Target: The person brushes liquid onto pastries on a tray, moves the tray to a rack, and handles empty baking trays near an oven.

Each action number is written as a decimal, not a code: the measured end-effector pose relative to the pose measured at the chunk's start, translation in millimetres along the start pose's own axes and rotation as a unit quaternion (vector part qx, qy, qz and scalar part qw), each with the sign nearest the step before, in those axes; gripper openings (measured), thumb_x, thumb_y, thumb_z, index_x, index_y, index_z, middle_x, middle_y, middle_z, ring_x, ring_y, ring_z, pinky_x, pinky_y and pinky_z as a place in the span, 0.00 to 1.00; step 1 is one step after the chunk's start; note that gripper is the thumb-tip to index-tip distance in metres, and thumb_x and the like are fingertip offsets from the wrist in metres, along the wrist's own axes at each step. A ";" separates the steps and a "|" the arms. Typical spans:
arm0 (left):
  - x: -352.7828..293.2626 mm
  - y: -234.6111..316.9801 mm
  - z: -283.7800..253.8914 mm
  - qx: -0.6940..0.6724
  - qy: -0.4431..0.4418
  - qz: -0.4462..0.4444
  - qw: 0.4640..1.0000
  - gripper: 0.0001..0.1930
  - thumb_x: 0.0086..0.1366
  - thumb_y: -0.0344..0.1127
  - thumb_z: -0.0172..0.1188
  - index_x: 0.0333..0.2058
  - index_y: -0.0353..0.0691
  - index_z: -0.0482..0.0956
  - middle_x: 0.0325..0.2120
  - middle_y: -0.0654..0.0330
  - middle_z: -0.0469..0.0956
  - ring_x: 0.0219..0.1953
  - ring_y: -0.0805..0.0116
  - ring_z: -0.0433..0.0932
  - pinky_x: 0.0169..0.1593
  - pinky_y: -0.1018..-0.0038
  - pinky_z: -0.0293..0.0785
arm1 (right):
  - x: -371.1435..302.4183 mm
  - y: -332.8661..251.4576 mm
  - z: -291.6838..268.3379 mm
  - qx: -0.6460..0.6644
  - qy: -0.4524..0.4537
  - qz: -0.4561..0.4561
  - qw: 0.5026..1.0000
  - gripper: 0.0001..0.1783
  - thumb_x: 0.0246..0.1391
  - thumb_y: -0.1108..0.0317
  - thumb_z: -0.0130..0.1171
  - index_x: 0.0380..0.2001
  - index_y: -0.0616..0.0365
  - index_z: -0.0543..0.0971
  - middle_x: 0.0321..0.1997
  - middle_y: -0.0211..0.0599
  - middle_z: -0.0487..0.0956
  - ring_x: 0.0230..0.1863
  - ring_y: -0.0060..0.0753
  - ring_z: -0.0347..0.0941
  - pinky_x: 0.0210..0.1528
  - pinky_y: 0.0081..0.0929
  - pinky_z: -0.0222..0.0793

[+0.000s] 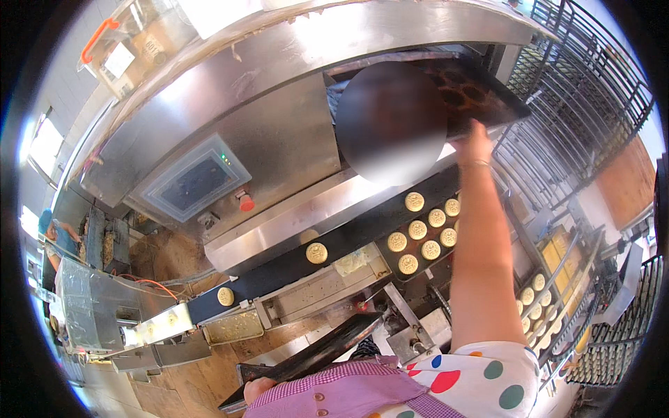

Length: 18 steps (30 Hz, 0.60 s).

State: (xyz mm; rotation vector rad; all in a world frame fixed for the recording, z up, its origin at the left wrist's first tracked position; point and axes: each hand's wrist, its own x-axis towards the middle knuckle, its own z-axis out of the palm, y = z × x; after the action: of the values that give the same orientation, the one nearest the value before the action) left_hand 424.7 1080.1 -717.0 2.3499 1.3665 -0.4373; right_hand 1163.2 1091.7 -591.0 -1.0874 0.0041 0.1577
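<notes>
My right arm reaches far forward, and my right hand (475, 145) is closed on the near edge of a dark baking tray (512, 104) in the machine's opening. Round darker marks show on that tray. A blurred disc hides its left part. Low in the view, my left hand (259, 390) grips the end of a second dark baking tray (313, 354), tilted beside my apron. Between the hands, pale stamped mooncakes (316, 253) ride a black conveyor belt (272, 275). Several more mooncakes (417, 230) lie grouped left of my right forearm, which covers part of the group.
A steel machine (279, 118) with a control screen (198, 177) and a red button (244, 202) stands beyond the belt. Metal racks (571, 90) rise at the far right. More mooncakes (538, 282) sit right of my arm. Another person (59, 237) is at the far left.
</notes>
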 end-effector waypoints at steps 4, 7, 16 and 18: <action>-12.6 -33.4 14.3 0.071 -0.133 -0.072 0.986 0.14 0.53 0.50 0.55 0.35 0.57 0.82 0.35 0.72 0.80 0.41 0.72 0.78 0.41 0.71 0.71 | -20.0 92.4 117.0 0.023 -0.043 -0.016 0.999 0.55 0.46 0.70 0.56 0.66 0.41 0.29 0.52 0.54 0.66 0.36 0.39 0.72 0.26 0.38 0.77; -33.6 -82.6 42.6 0.039 -0.088 -0.014 0.995 0.15 0.52 0.52 0.54 0.36 0.59 0.82 0.35 0.70 0.80 0.39 0.70 0.79 0.40 0.70 0.70 | -46.3 91.1 164.1 0.047 -0.137 0.084 0.986 0.56 0.47 0.76 0.54 0.65 0.35 0.27 0.49 0.50 0.70 0.31 0.37 0.74 0.25 0.38 0.77; -60.9 -68.8 53.2 -0.360 -0.058 -0.188 0.912 0.15 0.52 0.48 0.61 0.31 0.43 0.81 0.27 0.57 0.80 0.31 0.61 0.79 0.36 0.68 0.73 | -66.9 77.3 114.2 -0.178 -0.396 0.126 0.892 0.37 0.55 0.49 0.53 0.63 0.47 0.52 0.38 0.45 0.78 0.32 0.40 0.78 0.25 0.35 0.73; -61.3 -22.3 21.5 -0.281 0.006 -0.200 0.939 0.17 0.50 0.50 0.63 0.21 0.40 0.81 0.18 0.54 0.76 0.24 0.57 0.77 0.29 0.65 0.70 | -173.0 70.3 74.2 -0.382 -0.424 0.251 0.782 0.25 0.54 0.47 0.51 0.47 0.54 0.74 0.42 0.44 0.78 0.38 0.38 0.78 0.30 0.40 0.72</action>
State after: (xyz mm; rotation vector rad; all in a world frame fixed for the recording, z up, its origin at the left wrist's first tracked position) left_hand 374.3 1033.7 -712.1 1.6204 1.7070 -0.1088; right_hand 977.5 1167.3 -604.5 -1.7238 -0.6400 1.2161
